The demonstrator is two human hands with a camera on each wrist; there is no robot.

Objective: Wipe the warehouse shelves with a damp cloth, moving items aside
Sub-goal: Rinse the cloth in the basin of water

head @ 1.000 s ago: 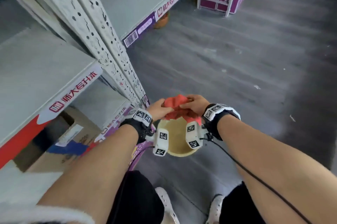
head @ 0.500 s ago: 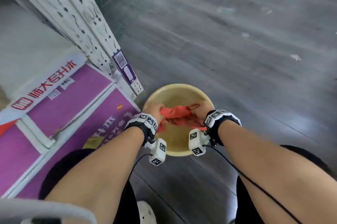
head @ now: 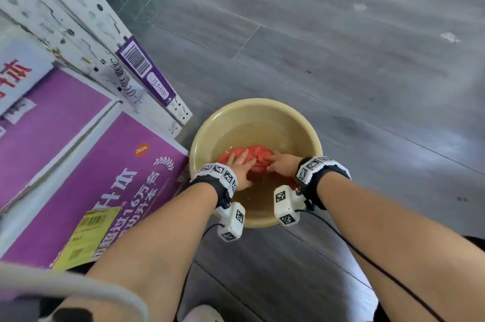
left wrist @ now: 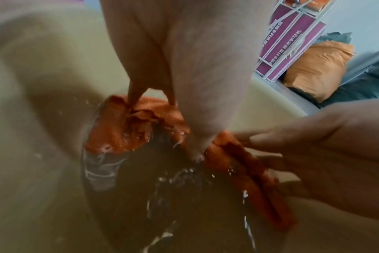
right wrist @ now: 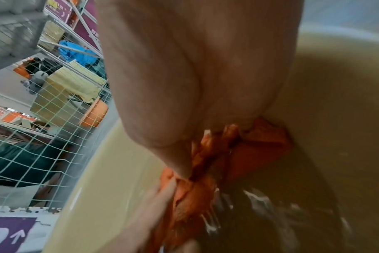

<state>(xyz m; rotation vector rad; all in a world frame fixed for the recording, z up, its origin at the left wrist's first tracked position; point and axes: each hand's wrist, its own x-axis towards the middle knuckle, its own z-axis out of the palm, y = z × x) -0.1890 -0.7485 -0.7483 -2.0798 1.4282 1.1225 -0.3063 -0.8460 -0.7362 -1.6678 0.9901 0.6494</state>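
A yellow basin [head: 262, 105] of murky water stands on the floor beside the shelf's foot. A red-orange cloth [head: 256, 153] lies bunched and soaked in it. My left hand [head: 240, 167] lies on the cloth's left side and presses it into the water with straight, spread fingers. My right hand [head: 280, 163] grips the cloth's right side with curled fingers. In the left wrist view the left hand [left wrist: 184, 77] reaches down onto the cloth [left wrist: 119, 130], and the right hand [left wrist: 325, 154] pinches a wet fold. The right wrist view shows the right hand [right wrist: 184, 85] on the cloth [right wrist: 260, 150].
Purple cartons [head: 91, 177] sit on the lowest shelf at the left. A white perforated shelf upright [head: 86, 33] with a barcode label [head: 141, 64] stands just behind the basin. Green netting [right wrist: 43, 137] screens other shelves. Grey floor [head: 341, 59] stretches to the right.
Both hands have gone down with the cloth from above the basin into the water. The left hand's fingers have straightened onto the cloth. My view has tilted down towards the floor.
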